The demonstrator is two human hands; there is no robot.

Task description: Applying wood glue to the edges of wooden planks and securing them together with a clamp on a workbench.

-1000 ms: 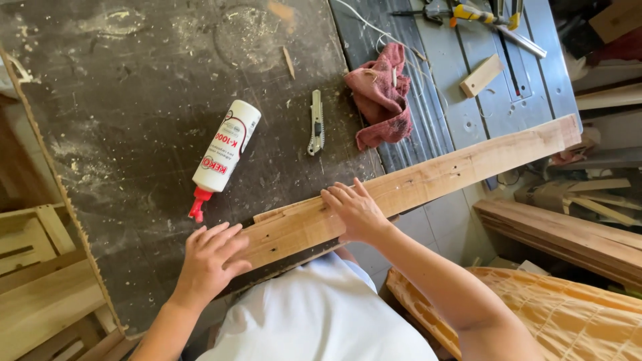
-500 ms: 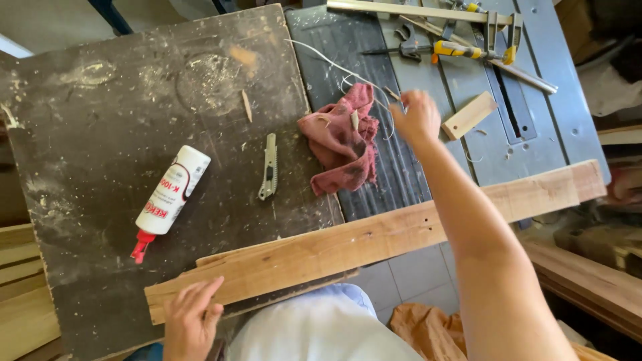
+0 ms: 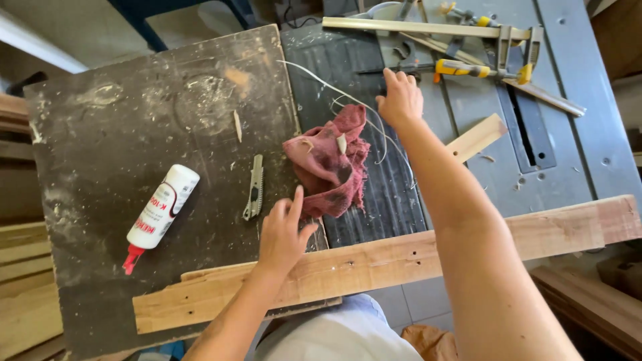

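Fingers of the right hand (image 3: 400,99) are held close together and slightly curled, holding nothing, reaching over the grey saw table (image 3: 575,134) toward the bar clamps with yellow handles (image 3: 461,67), which lie just beyond the fingertips. Whether they touch the clamps cannot be told. Fingers of the left hand (image 3: 284,230) are spread and empty, hovering over the near edge of the long wooden plank (image 3: 401,257) and just beside the red rag (image 3: 329,160).

The only container is a white glue bottle with a red nozzle (image 3: 160,212); it lies on its side on the dark stained board (image 3: 134,120), well left of the left hand, its contents hidden.

Between bottle and rag lies a grey utility knife (image 3: 253,187). Thin pale strips (image 3: 348,100) curl across the rag and the ribbed black mat. A short wood offcut (image 3: 476,137) lies right of the right forearm. The plank runs across the bench's near side, under both arms.
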